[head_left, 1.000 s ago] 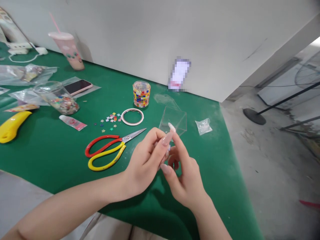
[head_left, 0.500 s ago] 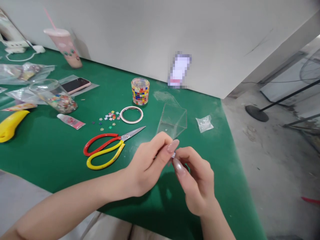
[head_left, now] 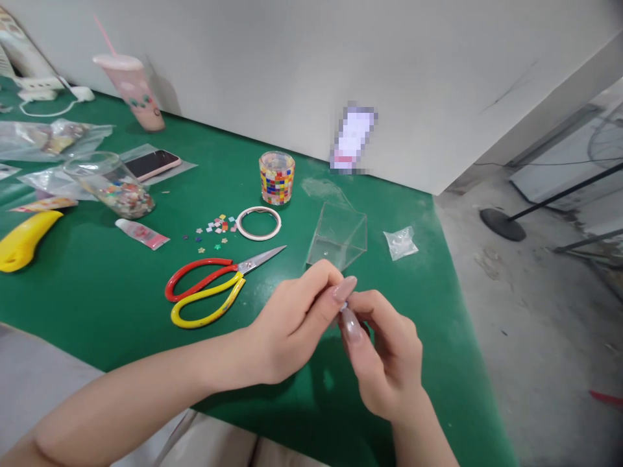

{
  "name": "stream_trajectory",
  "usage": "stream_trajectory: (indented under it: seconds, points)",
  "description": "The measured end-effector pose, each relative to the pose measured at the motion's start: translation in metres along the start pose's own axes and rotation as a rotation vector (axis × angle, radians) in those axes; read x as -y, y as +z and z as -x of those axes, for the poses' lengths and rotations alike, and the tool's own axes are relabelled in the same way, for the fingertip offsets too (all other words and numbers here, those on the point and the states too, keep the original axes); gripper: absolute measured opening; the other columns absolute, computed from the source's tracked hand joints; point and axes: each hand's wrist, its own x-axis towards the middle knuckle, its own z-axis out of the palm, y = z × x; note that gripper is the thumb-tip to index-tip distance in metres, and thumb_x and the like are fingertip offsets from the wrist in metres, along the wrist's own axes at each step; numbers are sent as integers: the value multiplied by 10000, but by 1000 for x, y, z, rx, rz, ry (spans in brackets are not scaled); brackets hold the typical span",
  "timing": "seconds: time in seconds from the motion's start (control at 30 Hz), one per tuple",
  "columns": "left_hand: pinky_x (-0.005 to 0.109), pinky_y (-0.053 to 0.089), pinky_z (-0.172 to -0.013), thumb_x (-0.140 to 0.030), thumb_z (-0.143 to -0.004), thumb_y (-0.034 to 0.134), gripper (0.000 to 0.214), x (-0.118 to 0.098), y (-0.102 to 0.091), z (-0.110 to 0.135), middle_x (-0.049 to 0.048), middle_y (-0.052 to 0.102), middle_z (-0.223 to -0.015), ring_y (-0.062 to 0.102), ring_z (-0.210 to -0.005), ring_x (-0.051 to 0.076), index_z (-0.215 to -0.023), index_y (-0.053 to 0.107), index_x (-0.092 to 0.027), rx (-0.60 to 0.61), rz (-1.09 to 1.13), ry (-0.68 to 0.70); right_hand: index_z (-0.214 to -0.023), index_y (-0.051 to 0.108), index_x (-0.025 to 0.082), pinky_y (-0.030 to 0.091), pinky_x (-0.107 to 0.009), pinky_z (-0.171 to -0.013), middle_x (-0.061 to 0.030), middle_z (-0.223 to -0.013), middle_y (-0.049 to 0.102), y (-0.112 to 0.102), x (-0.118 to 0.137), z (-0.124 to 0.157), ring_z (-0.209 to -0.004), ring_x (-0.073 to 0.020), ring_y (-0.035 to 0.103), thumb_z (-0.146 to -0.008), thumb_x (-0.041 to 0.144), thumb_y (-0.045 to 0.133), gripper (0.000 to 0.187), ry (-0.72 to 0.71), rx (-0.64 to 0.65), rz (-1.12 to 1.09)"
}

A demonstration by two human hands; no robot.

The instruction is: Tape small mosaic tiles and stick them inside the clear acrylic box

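My left hand (head_left: 296, 324) and my right hand (head_left: 387, 347) meet over the front of the green table, fingers closed in a pinch. Between the fingertips shows a tiny whitish piece (head_left: 344, 306), too small and too covered to name. Both hands seem to grip it. Just beyond them stands a clear, open plastic box (head_left: 341, 233). Scissors (head_left: 214, 285) with one red and one yellow handle lie to the left of my left hand. Behind the scissors are a roll of white tape (head_left: 259, 224) and a scatter of small coloured squares and stars (head_left: 219, 226).
A glass covered in mosaic tiles (head_left: 276, 178) stands near the wall. On the left are a tilted clear cup of beads (head_left: 111, 188), a small tube (head_left: 142, 233), a yellow tool (head_left: 29, 240), a phone (head_left: 153, 165) and a pink drink cup (head_left: 134, 94). A small plastic bag (head_left: 401, 242) lies right.
My fingertips have drawn closer together around the tiny piece, so less of it shows. The whole view has shifted slightly; the things on the table keep their places.
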Motion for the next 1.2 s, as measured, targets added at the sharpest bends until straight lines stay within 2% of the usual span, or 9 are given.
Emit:
stream_trajectory:
  seconds: [0.2,0.37,0.53,0.7,0.93,1.07,1.2]
  points:
    - [227,368,-542,-319,-1037,430,267,1,-2,0,-78,467,-632,398,-533,83,-794,469,-217,20,-24,14,-894,501,242,338,-182,-404,85,-584,418,2,-3,1,-420,-74,398,-902,90,486,153,-12,15,19]
    - [232,393,-570,-332,-1032,432,271,-2,-1,0,-73,491,-632,456,-560,90,-789,477,-219,-12,-19,-37,-889,496,240,355,-180,-404,81,-572,438,2,-3,0,-414,-78,420,-902,97,482,144,-25,11,44]
    - [224,421,-553,-337,-1036,412,269,2,-2,-1,-71,529,-624,514,-547,92,-793,452,-228,28,12,19,-924,515,243,365,-188,-408,74,-579,454,2,-4,0,-419,-89,432,-913,122,467,130,-41,18,49]
    - [219,432,-560,-324,-1035,414,253,3,-3,-1,-76,546,-612,554,-558,94,-799,438,-235,43,14,9,-907,505,246,361,-186,-413,79,-573,434,3,-6,2,-421,-87,425,-922,126,486,122,-32,14,33]
    - [228,399,-572,-280,-1051,406,255,-3,-4,0,-78,512,-624,503,-563,94,-804,439,-229,51,11,-28,-915,496,248,364,-187,-415,78,-584,465,0,-7,2,-422,-86,446,-914,121,474,128,-13,47,26]
    - [222,323,-509,-282,-1053,410,277,-3,-5,-2,-87,413,-614,366,-523,87,-785,439,-221,33,57,-18,-978,518,250,410,-183,-439,68,-646,528,0,-7,2,-465,-85,491,-924,141,497,123,-16,15,24]
    - [214,284,-480,-373,-1068,415,329,2,-4,-3,-88,374,-612,317,-526,83,-781,443,-212,-7,144,-32,-1220,560,239,487,-180,-494,39,-821,624,-3,-6,-1,-602,-86,582,-852,89,642,405,-27,-115,76]
